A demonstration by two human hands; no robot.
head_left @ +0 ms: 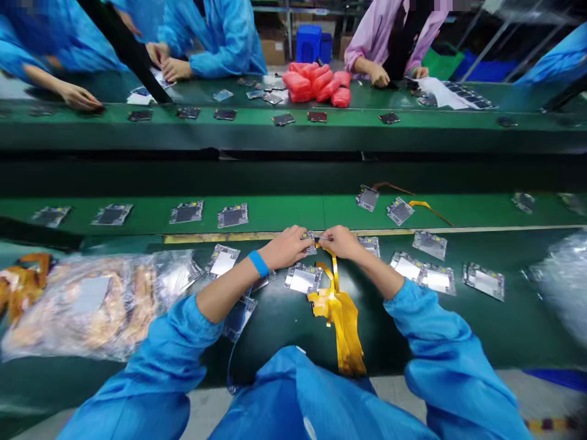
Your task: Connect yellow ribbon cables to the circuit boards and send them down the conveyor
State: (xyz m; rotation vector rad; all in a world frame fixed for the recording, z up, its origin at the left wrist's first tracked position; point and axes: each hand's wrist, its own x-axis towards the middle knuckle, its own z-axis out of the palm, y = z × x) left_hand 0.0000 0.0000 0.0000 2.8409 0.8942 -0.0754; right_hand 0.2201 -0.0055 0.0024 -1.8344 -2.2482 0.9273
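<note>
My left hand (288, 245), below a blue wrist band (259, 264), is closed on the edge of a small circuit board (310, 245) near the belt's front edge. Close beside it, my right hand (342, 242) pinches the end of an orange flat ribbon cable (335, 272) against that board's side; the fingertips partly hide the contact. Just below my hands lies another circuit board (302, 279) with a pale rectangle. A bundle of orange ribbon cables (346, 324) rests on the dark green bench (293, 342) in front of me.
Several boards (439, 278) lie to the right, others to the left. A clear plastic bag (87, 305) of ribbon cables sits at left, clear plastic wrap (564, 281) at right. The green belt (284, 211) carries boards. Across it, people work near red bundles (316, 82).
</note>
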